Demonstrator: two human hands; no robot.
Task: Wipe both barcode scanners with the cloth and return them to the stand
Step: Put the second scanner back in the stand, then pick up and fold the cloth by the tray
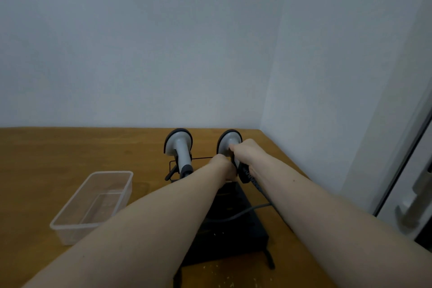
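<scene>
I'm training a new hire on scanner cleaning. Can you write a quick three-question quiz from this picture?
1. True or false: the left scanner is being gripped.
2. Which hand grips the right scanner? A) left hand B) right hand
3. Fill in: the clear plastic container sits to the ____ of the stand.

Key: 1 false; 2 B; 3 left.
</scene>
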